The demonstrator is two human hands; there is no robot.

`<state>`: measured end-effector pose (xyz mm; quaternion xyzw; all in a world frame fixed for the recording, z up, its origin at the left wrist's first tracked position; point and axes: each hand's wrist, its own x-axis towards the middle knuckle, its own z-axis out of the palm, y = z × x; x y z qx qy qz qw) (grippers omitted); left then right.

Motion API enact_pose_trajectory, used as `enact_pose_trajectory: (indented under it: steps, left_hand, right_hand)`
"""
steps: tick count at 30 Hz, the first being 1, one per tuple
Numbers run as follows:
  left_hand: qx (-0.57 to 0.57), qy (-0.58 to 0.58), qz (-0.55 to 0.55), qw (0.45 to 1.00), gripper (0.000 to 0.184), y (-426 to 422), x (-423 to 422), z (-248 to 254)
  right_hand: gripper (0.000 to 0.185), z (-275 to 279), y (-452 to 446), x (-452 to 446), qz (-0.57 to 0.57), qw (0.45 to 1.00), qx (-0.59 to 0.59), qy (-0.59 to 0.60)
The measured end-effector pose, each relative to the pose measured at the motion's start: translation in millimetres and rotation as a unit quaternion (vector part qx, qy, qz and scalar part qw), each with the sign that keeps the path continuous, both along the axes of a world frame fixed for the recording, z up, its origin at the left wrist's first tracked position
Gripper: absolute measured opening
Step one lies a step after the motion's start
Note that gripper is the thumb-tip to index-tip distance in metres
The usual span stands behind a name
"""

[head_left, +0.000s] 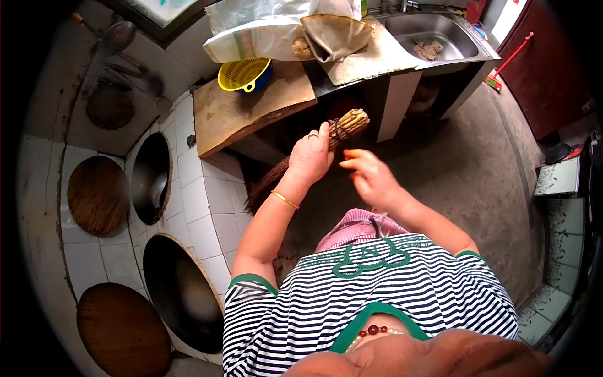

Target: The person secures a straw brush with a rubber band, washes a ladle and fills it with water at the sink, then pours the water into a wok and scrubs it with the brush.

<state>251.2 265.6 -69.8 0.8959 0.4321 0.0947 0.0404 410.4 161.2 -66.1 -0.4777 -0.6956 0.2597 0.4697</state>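
Note:
A short twig hand broom (349,124) is gripped in my left hand (311,156), its fingers wrapped round the bundle. The pale cut ends, tied with dark binding, point up and right. Below that hand, the dark bristles slant down and left, partly hidden by my forearm. My right hand (372,177) is just right of the broom, apart from it, with fingers loosely extended and nothing visible in them.
Left are two woks (182,295) set into a white-tiled stove (213,213), with round wooden lids (97,195). Ahead, a yellow basket (244,75) rests on a wooden board (254,103). A metal sink (433,34) holds a cloth. A red-handled broom (515,53) leans at the right.

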Motion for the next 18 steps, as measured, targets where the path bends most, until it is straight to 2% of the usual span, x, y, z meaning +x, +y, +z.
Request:
enact_pose_trajectory:
  steps: [2, 4, 5, 6, 8, 10, 12, 14, 18]
  left_hand:
    - [-0.067, -0.064, 0.002, 0.996, 0.061, 0.5, -5.2, 7.5]
    - [-0.117, -0.123, -0.004, 0.985, 0.061, 5.4, -8.5, 13.5]
    - [-0.135, -0.147, -0.009, 0.98, 0.061, 6.5, -11.4, 15.7]
    - [-0.153, -0.171, -0.015, 0.973, 0.06, 7.2, -12.8, 17.8]
    - [-0.195, -0.205, -0.032, 0.959, 0.056, 8.8, -12.4, 23.8]
    - [-0.251, -0.218, -0.046, 0.942, 0.05, 10.2, -12.3, 27.5]
    - [-0.318, -0.21, -0.056, 0.923, 0.045, 13.4, -11.6, 30.2]
    - [-0.401, -0.261, -0.062, 0.876, 0.041, 13.2, -11.5, 29.9]
    - [-0.534, -0.363, -0.036, 0.763, 0.037, 14.6, -15.0, 27.8]
  right_hand:
    - [0.02, -14.3, 11.7, 24.2, -0.021, 0.999, -0.032, 0.032]
    - [0.018, -22.2, 21.8, 38.0, -0.071, 0.963, -0.175, 0.194]
    - [0.02, -18.3, 28.8, 42.5, -0.067, 0.939, -0.218, 0.259]
    - [0.032, -13.8, 34.9, 44.9, -0.042, 0.917, -0.236, 0.32]
    - [0.048, -1.0, 45.3, 38.7, -0.013, 0.898, -0.213, 0.384]
    - [0.057, 8.2, 56.9, 29.7, 0.089, 0.864, -0.177, 0.463]
    - [0.054, 6.5, 64.4, 22.3, 0.152, 0.809, -0.165, 0.543]
    - [0.056, 0.8, 69.8, 14.6, 0.21, 0.762, -0.156, 0.592]
    - [0.044, -5.6, 75.1, -7.7, 0.185, 0.762, -0.12, 0.61]
